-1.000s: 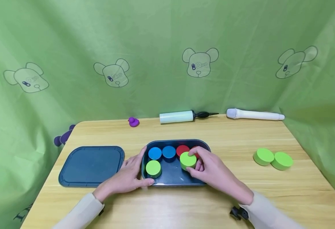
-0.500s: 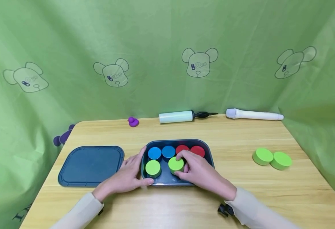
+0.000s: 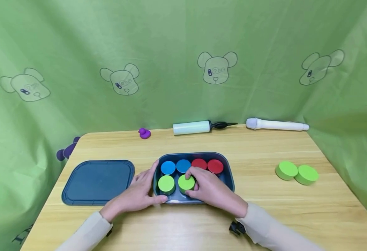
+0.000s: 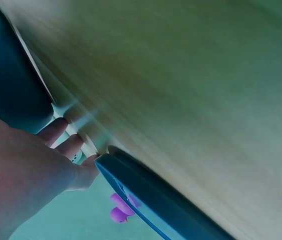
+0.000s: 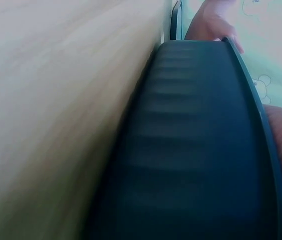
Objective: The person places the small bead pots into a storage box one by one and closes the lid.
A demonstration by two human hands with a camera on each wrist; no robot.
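1. Right hand (image 3: pixel 211 190): fingers clamped on a green disc (image 3: pixel 185 182) in the box (image 3: pixel 227 178).
2. Left hand (image 3: pixel 139 192): fingers spread apart, touching the box's left end.
3. Beside that disc, another green disc (image 3: pixel 166 184); behind, two blue discs (image 3: pixel 168 167), two red discs (image 3: pixel 215 166).
4. Lid (image 3: pixel 98 182) left on the desk (image 3: pixel 255 157).

A box (image 3: pixel 191 156) stands on the table (image 3: pixel 171 228), near the middle. In it, four blocks (image 3: pixel 183 165) line up along the back side. Before them, toward the left end, is a front block (image 3: pixel 166 183), with a second block (image 3: pixel 184 184) just right of it, in the right hand (image 3: pixel 211 191). The left hand (image 3: pixel 142 196) lies at the box's left end. Further left lies a lid (image 3: pixel 98 183); well to the right, two spare blocks (image 3: pixel 286 170) sit side by side. Along the table's back edge, left to right, lie a duck (image 3: pixel 144 134), a pump (image 3: pixel 191 128) and a microphone (image 3: pixel 279 124), before a curtain (image 3: pixel 171 69).
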